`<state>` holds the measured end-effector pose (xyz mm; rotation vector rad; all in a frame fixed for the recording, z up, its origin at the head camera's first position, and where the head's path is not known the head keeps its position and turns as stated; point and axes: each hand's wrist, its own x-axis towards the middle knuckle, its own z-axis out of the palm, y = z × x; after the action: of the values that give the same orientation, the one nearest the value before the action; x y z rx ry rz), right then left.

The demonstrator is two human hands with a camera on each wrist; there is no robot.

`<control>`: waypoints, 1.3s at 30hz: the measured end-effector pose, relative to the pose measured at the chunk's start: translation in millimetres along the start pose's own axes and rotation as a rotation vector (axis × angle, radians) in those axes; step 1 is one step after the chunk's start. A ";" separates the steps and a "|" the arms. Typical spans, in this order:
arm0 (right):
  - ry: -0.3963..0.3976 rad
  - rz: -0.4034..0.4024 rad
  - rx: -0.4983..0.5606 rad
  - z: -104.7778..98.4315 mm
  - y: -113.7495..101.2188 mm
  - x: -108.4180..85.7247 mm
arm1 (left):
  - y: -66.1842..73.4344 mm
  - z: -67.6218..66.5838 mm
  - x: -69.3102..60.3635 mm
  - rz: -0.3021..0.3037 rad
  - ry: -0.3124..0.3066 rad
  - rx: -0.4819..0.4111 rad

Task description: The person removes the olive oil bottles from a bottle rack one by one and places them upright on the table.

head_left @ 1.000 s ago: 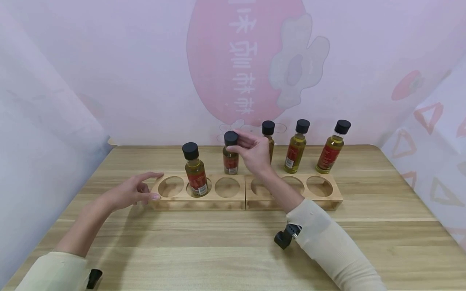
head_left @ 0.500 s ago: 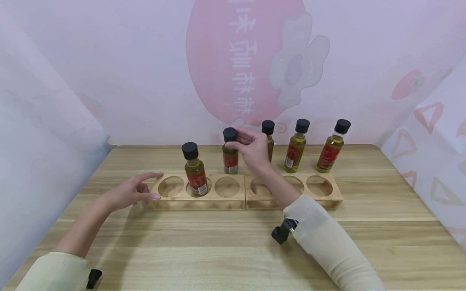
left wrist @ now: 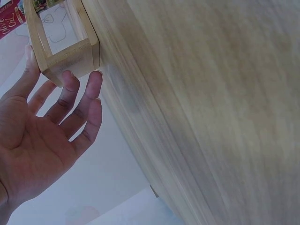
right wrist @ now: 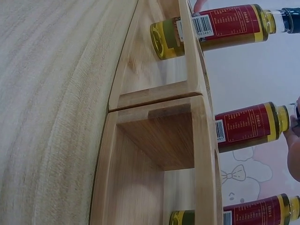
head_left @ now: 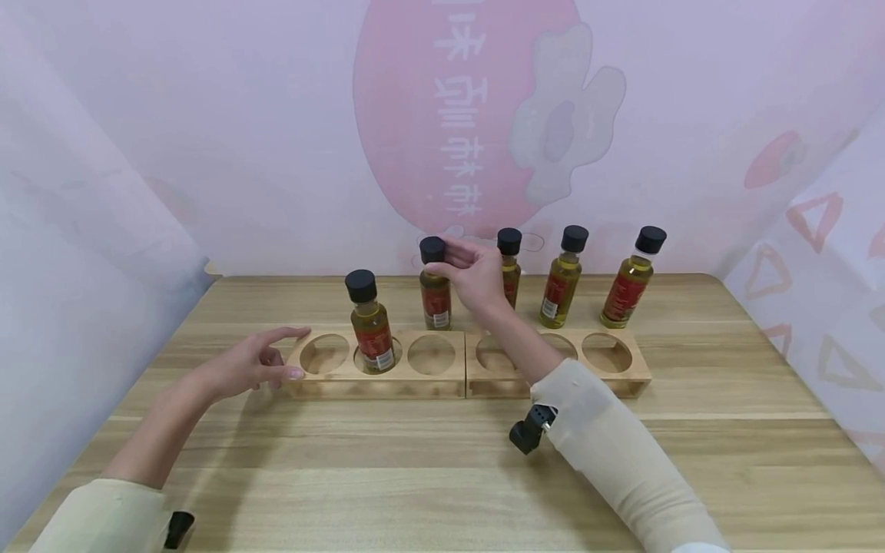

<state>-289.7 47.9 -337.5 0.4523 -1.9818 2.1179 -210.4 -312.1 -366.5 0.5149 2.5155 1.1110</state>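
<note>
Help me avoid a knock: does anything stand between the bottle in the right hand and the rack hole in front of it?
Only the wooden rack's back edge; nothing else visible stands between the held bottle and that hole.

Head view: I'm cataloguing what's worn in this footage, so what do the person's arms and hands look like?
The left hand and right hand show no gloves. The left sleeve and right sleeve are plain, pale cream and stop short of the hands. Beside them are a small black left fitting and a black right fitting. No cables show.
</note>
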 end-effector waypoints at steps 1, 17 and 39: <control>0.001 0.002 0.000 0.2 0.0 0.3 | -0.1 -0.1 0.1 0.000 -0.001 0.000; -0.002 -0.006 0.028 2.1 2.4 6.5 | 1.2 -2.4 1.1 -0.017 -0.004 0.005; 0.013 0.016 0.021 1.2 4.4 5.9 | -0.4 -0.3 0.9 -0.014 -0.008 0.008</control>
<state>-296.7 46.0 -339.5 0.4271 -1.9647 2.1469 -211.4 -312.1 -366.7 0.5013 2.5140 1.0924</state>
